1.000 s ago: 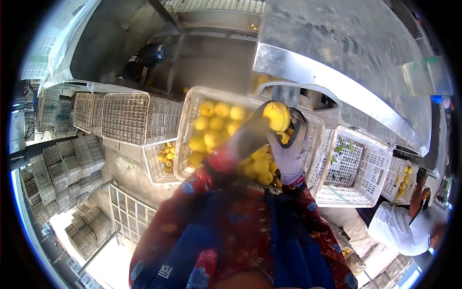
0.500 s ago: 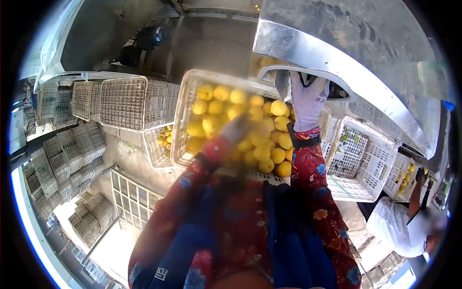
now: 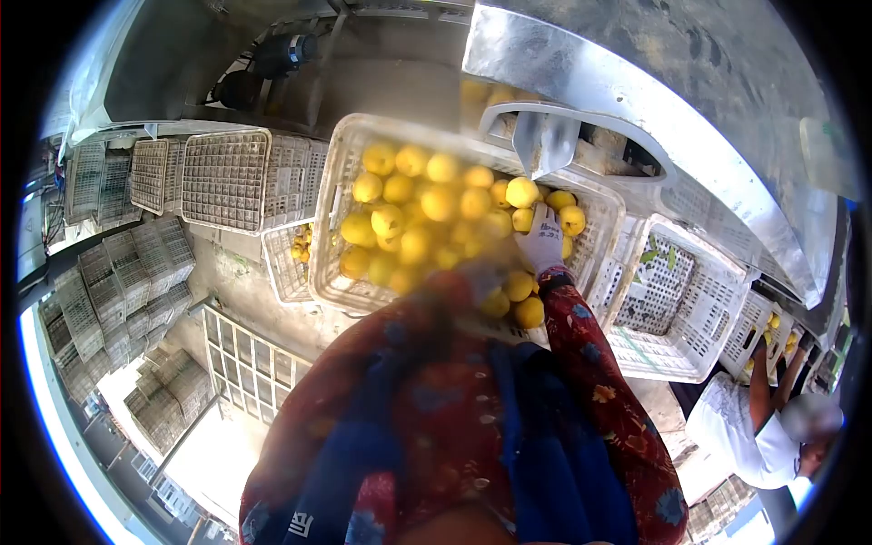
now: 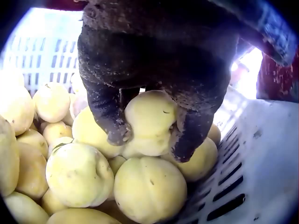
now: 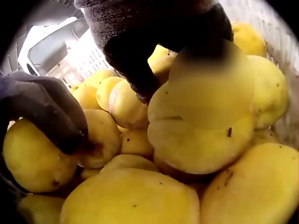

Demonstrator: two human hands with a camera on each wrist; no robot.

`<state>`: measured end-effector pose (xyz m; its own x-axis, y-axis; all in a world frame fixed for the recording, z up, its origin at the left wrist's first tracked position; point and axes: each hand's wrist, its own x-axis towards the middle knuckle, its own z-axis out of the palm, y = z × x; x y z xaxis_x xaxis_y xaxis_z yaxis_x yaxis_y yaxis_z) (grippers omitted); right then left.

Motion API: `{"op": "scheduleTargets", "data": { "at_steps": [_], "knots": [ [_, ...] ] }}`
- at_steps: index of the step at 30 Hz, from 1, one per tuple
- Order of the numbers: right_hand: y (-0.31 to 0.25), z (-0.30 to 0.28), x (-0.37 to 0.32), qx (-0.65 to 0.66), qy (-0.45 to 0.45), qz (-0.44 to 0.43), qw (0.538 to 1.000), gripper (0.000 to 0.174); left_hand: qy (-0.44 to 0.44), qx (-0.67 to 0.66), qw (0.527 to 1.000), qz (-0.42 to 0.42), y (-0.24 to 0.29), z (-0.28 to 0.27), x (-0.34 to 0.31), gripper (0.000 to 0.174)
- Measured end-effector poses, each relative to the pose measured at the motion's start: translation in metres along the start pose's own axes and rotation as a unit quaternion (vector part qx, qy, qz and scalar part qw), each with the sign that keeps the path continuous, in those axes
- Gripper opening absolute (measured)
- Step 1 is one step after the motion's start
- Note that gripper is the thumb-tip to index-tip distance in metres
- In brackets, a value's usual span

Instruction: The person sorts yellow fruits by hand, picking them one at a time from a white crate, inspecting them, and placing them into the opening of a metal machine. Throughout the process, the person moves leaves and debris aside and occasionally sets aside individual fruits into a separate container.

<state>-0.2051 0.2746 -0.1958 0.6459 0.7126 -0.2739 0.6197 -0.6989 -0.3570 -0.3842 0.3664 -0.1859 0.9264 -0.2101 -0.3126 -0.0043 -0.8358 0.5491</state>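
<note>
Yellow peaches fill a pale plastic crate in front of me. My left hand, in a dirt-darkened glove, pinches a peach between its thumb and fingers, among other peaches by the crate wall. In the head view this hand is blurred. My right hand, in a pale glove with dark finger coating, reaches down onto peaches at the right part of the crate. In the right wrist view, this hand has thumb and fingers spread apart over the fruit, fingertips partly hidden by a blurred patch.
A metal machine with a chute stands just beyond the crate. To the right is a white crate with leaves in it. Stacked crates stand on the left. A person in a white top works at far right.
My right hand, earlier holding a peach and then reaching into the chute, has come back down onto the peaches. The left hand has moved right and toward me within the crate.
</note>
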Motion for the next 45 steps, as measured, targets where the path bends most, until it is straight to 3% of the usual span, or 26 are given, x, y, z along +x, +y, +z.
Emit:
{"op": "scheduleTargets", "data": {
  "at_steps": [1,2,3,4,6,8,11,14,16,19,22,23,25,27,28,29,31,32,33,34,36,38,41,42,43,45],
  "knots": [
    [-0.005,-0.004,0.004,0.009,-0.027,0.032,0.999,0.071,0.001,-0.065,0.996,-0.055,0.004,-0.029,-0.006,0.049],
    [-0.001,-0.003,-0.003,0.042,0.031,-0.004,0.999,0.065,0.003,-0.135,0.985,-0.110,0.021,-0.081,-0.020,0.051],
    [-0.002,-0.020,-0.010,0.169,0.003,0.010,0.986,0.062,0.006,-0.202,0.966,-0.163,0.029,-0.117,-0.031,0.053],
    [-0.009,-0.053,-0.020,0.295,-0.026,0.025,0.955,0.059,0.047,-0.353,0.913,-0.200,0.024,-0.129,-0.041,0.055],
    [-0.025,-0.096,-0.043,0.505,-0.057,0.052,0.860,0.057,0.117,-0.621,0.732,-0.255,0.012,-0.142,-0.060,0.062],
    [-0.041,-0.119,-0.063,0.665,-0.062,0.068,0.741,0.061,0.180,-0.645,0.717,-0.193,-0.003,-0.136,-0.064,0.064],
    [-0.070,-0.138,-0.082,0.703,-0.016,0.023,0.710,0.065,0.221,-0.694,0.674,-0.124,0.010,-0.165,-0.062,0.066],
    [-0.090,-0.165,-0.090,0.593,0.005,-0.026,0.805,0.072,0.236,-0.715,0.652,-0.095,0.029,-0.192,-0.062,0.067],
    [-0.096,-0.166,-0.088,0.532,0.054,-0.062,0.843,0.072,0.261,-0.722,0.634,-0.093,0.032,-0.199,-0.063,0.068],
    [-0.102,-0.167,-0.078,0.483,0.108,-0.089,0.864,0.068,0.303,-0.704,0.637,-0.078,0.033,-0.212,-0.064,0.068],
    [-0.129,-0.186,-0.039,0.454,0.212,-0.072,0.862,0.065,0.283,-0.720,0.629,-0.078,0.023,-0.220,-0.066,0.070],
    [-0.132,-0.190,-0.021,0.237,0.285,-0.073,0.926,0.066,0.277,-0.707,0.647,-0.067,0.021,-0.224,-0.069,0.071],
    [-0.128,-0.178,0.028,0.147,0.281,-0.009,0.948,0.068,0.270,-0.677,0.683,-0.054,0.018,-0.228,-0.075,0.071],
    [-0.134,-0.184,0.056,0.053,0.365,-0.010,0.929,0.064,0.267,-0.640,0.718,-0.051,0.013,-0.229,-0.075,0.072],
    [-0.134,-0.187,0.065,-0.003,0.421,-0.027,0.906,0.060,0.271,-0.652,0.706,-0.045,0.011,-0.231,-0.074,0.072],
    [-0.132,-0.192,0.061,0.131,0.401,-0.038,0.906,0.056,0.275,-0.664,0.694,-0.040,0.008,-0.233,-0.072,0.072],
    [-0.133,-0.214,0.030,0.386,0.338,-0.055,0.857,0.049,0.285,-0.751,0.595,-0.015,0.010,-0.235,-0.066,0.071],
    [-0.124,-0.206,0.014,0.431,0.310,-0.078,0.844,0.051,0.292,-0.732,0.615,-0.014,0.010,-0.236,-0.063,0.070],
    [-0.127,-0.203,-0.005,0.409,0.300,-0.126,0.852,0.061,0.299,-0.713,0.634,-0.013,0.011,-0.238,-0.057,0.070],
    [-0.136,-0.210,-0.020,0.294,0.270,-0.169,0.901,0.066,0.306,-0.694,0.652,-0.012,0.012,-0.240,-0.051,0.069],
    [-0.141,-0.197,-0.034,0.181,0.241,-0.172,0.938,0.073,0.261,-0.666,0.698,-0.037,0.021,-0.248,-0.040,0.068],
    [-0.139,-0.178,-0.031,0.223,0.273,-0.112,0.929,0.074,0.220,-0.600,0.761,-0.111,0.028,-0.259,-0.029,0.067],
    [-0.132,-0.170,-0.007,0.211,0.344,-0.065,0.913,0.071,0.256,-0.638,0.722,-0.079,0.016,-0.240,-0.023,0.069],
    [-0.133,-0.181,0.006,0.083,0.366,-0.086,0.923,0.074,0.265,-0.683,0.673,-0.102,0.011,-0.227,-0.028,0.066],
    [-0.131,-0.177,0.020,0.010,0.335,-0.016,0.942,0.076,0.269,-0.660,0.691,-0.118,0.000,-0.211,-0.030,0.064],
    [-0.128,-0.165,0.056,-0.081,0.412,-0.011,0.908,0.079,0.277,-0.613,0.725,-0.149,-0.018,-0.181,-0.034,0.060]
  ]
}}
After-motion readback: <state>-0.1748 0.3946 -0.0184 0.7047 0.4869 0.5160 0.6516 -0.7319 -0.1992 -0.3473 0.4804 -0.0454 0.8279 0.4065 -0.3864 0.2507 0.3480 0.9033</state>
